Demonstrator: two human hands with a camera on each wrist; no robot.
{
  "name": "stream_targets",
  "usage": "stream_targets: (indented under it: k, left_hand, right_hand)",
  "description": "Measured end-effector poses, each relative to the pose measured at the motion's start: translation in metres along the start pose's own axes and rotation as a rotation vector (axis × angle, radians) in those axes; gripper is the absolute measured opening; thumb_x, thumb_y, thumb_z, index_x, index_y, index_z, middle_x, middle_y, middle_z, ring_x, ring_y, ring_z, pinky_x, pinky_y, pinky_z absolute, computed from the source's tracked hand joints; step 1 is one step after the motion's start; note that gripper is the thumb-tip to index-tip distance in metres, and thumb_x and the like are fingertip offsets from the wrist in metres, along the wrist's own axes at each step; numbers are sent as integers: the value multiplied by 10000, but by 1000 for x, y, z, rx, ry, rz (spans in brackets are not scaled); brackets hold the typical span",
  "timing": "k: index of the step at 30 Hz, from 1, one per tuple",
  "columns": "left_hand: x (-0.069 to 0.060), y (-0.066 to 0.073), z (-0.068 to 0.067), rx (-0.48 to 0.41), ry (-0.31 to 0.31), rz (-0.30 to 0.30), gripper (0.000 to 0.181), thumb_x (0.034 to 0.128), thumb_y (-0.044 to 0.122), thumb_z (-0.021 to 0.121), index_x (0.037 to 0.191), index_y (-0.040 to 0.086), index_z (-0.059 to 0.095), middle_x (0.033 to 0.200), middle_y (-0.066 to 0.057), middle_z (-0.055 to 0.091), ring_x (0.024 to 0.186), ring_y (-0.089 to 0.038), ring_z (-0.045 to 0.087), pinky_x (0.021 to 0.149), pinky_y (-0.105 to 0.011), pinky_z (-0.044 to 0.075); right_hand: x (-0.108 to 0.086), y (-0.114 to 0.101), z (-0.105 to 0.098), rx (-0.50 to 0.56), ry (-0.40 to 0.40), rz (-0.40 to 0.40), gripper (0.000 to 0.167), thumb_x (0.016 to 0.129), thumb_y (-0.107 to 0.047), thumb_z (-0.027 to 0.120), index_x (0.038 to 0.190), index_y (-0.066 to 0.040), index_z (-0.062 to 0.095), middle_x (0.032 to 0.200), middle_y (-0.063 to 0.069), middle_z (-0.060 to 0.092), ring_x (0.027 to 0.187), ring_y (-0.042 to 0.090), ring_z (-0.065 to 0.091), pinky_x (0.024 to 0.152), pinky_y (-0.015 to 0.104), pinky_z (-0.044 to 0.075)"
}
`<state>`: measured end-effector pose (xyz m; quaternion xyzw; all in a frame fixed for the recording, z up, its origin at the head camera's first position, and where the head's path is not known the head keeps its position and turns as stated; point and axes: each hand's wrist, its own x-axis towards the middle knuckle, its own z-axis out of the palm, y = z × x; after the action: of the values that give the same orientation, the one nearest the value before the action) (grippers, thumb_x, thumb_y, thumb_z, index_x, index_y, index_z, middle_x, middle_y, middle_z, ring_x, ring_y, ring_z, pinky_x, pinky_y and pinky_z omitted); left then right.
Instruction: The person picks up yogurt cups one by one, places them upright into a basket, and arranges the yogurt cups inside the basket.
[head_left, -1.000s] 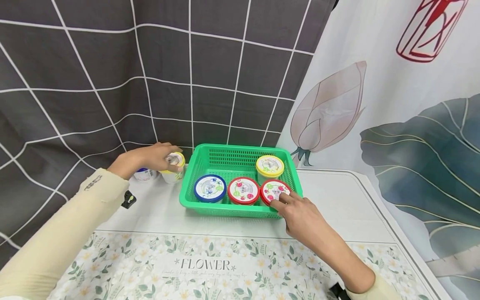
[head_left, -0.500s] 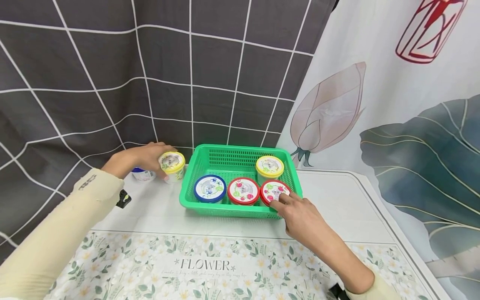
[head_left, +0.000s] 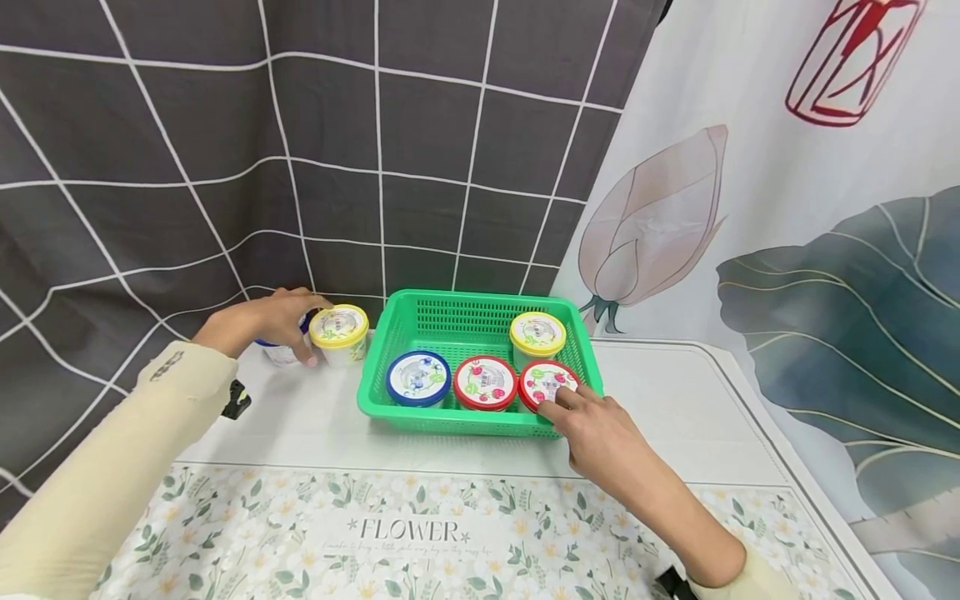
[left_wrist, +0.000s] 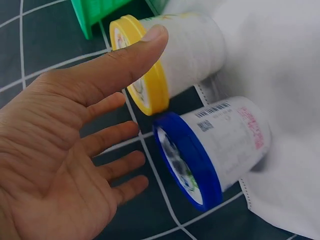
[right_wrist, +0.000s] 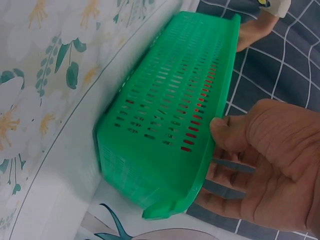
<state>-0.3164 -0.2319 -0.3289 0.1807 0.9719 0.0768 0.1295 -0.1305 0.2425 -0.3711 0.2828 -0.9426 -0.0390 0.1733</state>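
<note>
My left hand (head_left: pixel 270 321) is over the blue-lidded tub (left_wrist: pixel 215 150), its fingers spread and holding nothing. In the left wrist view its thumb passes in front of the yellow-lidded tub (left_wrist: pixel 182 50). Both white tubs stand on the table left of the green basket (head_left: pixel 480 423). My right hand (head_left: pixel 603 429) grips the basket's front right rim, with the thumb outside and the fingers over the edge. Inside the basket are a blue-lidded tub (head_left: pixel 418 378), two red-lidded tubs (head_left: pixel 486 382), and a yellow-lidded tub (head_left: pixel 537 333) behind the right red one.
A dark grid-patterned curtain (head_left: pixel 427 125) hangs right behind the basket. On the right is a pale curtain (head_left: pixel 675 275) with plant prints. The white table (head_left: pixel 675 400) carries a floral mat (head_left: pixel 420 533) along its front.
My left hand has come off the yellow-lidded tub, leaving it beside the basket, and shifted left to the blue-lidded one. My right hand stays at the basket rim.
</note>
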Motion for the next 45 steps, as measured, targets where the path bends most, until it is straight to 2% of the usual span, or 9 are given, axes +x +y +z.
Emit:
stream_targets:
  k: [6,14,18,25,31,45]
  left_hand:
    - [1,-10,3,-5,10,-16,1060,759,221,1047,1642,-3,504,1673,-392,412,1503,-696,383,1171,-854,429]
    - [6,-22,7,24,19,-1,930,832,178,971,1621,-17,519,1599,-390,478,1465,-726,406,1138,-832,469]
    - [6,-23,6,31,20,7,868,855,164,944,1605,-8,541,1578,-394,492,1441,-734,415,1116,-836,486]
    - [6,-23,5,40,-4,-11,809,907,153,911,1604,-15,535,1620,-431,434,1465,-779,360,1143,-869,445]
    - [6,-25,6,25,-17,-37,792,910,41,870,1612,-34,512,1642,-432,386,1474,-783,332,1169,-871,418]
    - [9,-37,9,-24,-27,-50,759,931,-1,822,1623,-2,510,1653,-433,357,1449,-723,411,1166,-847,441]
  right_hand:
    - [1,-1,-1,1,-29,16,475,796,146,818,1151,-166,784,993,46,719,956,249,656,651,427,617]
    - [0,-2,-1,-9,-32,14,473,785,153,815,1138,-160,781,967,35,706,931,236,636,637,405,598]
    - [0,-2,-1,-20,-30,10,479,773,151,830,1137,-157,780,962,32,698,923,229,623,629,394,590]
    - [1,-3,-1,-12,-34,8,494,767,166,817,1136,-160,780,968,24,700,919,220,610,627,385,573]
    - [0,-3,-1,-17,-36,8,491,772,150,841,1152,-157,786,992,34,717,919,229,622,647,400,609]
    - [1,-3,-2,-25,-38,7,494,765,146,844,1149,-160,783,986,27,710,904,216,605,643,384,597]
